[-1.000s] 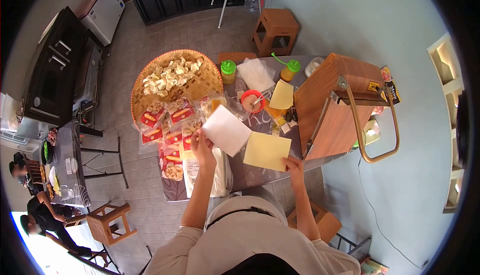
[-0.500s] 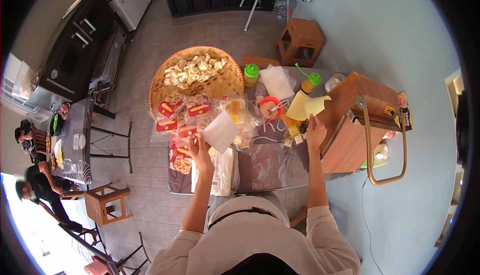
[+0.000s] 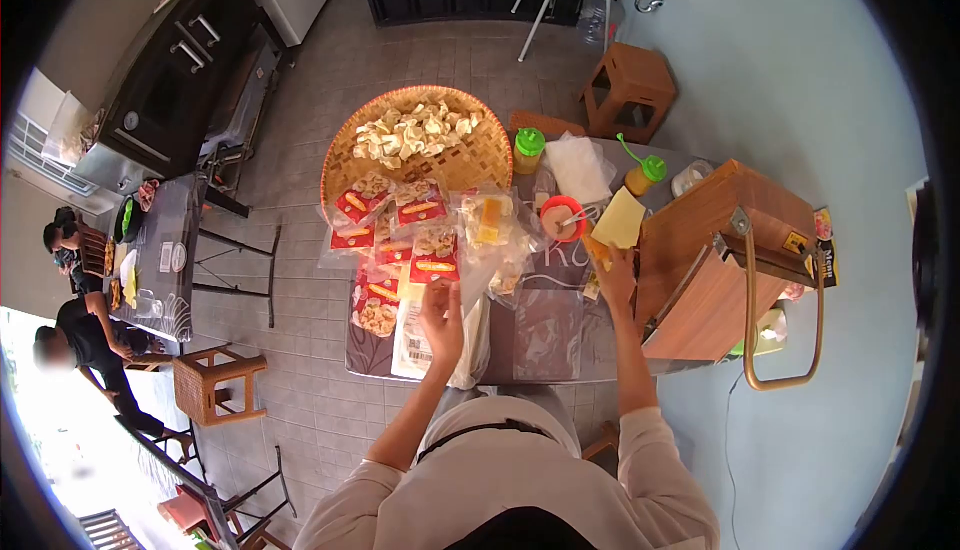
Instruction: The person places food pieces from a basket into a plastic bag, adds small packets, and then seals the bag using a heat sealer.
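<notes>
My left hand is closed at the fingertips on a pale, thin sheet, which is tilted and hard to make out against the bags behind it. Close by lie red-labelled snack bags, and under my wrist is a white plastic-wrapped stack. Over on the right, the fingers of my right hand pinch the lower edge of a yellow sheet. An orange packet shows beside those fingers. Left of the yellow sheet stands a red bowl with a spoon in it.
A round woven tray of pale chips is at the back left. Green-capped bottles and a white plastic pack stand behind the bowl. A wooden box with a metal handle borders the right. Two people are at the far left.
The sheet in my left hand has turned from flat and plainly visible to tilted among the bags. The yellow sheet has straightened and shifted slightly left. The whole view has shifted.
</notes>
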